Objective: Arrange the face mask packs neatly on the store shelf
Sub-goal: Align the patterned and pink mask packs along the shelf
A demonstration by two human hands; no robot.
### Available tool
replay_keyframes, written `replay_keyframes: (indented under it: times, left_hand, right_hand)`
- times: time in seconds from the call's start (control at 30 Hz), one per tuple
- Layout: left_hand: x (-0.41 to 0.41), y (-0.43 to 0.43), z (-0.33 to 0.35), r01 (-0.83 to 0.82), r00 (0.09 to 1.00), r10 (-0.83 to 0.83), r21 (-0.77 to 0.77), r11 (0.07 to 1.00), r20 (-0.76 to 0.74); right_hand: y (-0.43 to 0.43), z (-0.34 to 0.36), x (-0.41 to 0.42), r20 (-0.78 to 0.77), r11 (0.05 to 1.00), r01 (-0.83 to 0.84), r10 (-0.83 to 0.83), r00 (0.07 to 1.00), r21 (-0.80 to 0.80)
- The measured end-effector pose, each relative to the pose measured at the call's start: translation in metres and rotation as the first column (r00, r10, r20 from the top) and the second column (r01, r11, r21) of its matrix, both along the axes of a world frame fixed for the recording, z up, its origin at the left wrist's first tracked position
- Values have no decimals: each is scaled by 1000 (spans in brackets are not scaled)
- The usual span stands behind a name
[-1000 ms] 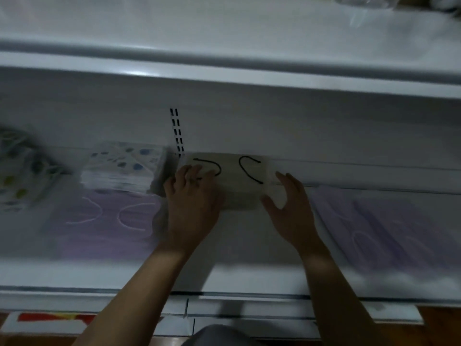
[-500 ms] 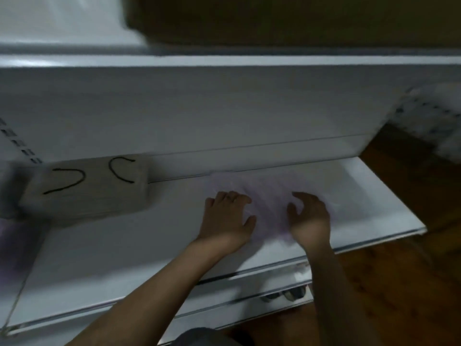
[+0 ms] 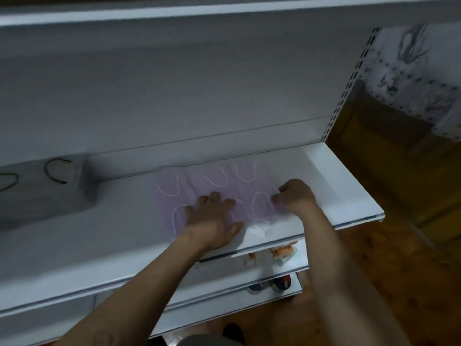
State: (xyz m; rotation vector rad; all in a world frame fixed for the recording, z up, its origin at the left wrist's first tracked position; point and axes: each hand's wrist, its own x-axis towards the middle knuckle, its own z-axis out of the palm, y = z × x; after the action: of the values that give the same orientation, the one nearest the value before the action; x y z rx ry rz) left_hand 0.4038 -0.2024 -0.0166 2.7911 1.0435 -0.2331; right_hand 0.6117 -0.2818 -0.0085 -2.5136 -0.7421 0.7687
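Observation:
Purple face mask packs [image 3: 219, 181] with white ear loops lie spread on the white shelf [image 3: 344, 186], near its right end. My left hand [image 3: 214, 216] rests flat on the near part of the packs, fingers spread. My right hand [image 3: 294, 196] grips the packs' right edge with curled fingers. A grey-white mask pack [image 3: 50, 186] with black ear loops stands at the back left of the shelf, apart from both hands.
A shelf overhangs above. Lower shelves [image 3: 249, 278] carry small orange and dark items. A perforated upright [image 3: 349, 81] marks the unit's right end. Beyond it are wooden floor [image 3: 389, 270] and patterned white fabric [image 3: 424, 71].
The view swung right from the grey-white pack. Both hands left that pack and settled on the purple packs; my right hand's fingers have since curled on their right edge.

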Motion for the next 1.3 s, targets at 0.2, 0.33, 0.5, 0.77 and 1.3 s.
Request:
replay_keyframes:
  times: [0.2,0.33,0.5,0.77,1.3]
  left_hand:
    - [11,6,2,-83,995,82,-21,996,-59]
    - [22,1,1,20,998,-21,20,1000,53]
    - [33,19,-2,155,962,-157,25,988,224]
    - [3,44,-7,-157,920,148,-5,988,363]
    - [-6,44,10,-114,964,139,-118,986,226]
  right_hand:
    - [-8,1,17,-176,974,7,34,984,225]
    - [-19,2,15,-423,910,146,35,905,387]
    - [-12,0,4,-658,841,356,-1,753,407]
    - [-17,-13,-2,-18,976,-66,71,997,206]
    - [-15,-15,-2,-318,924,124,-2,948,362]
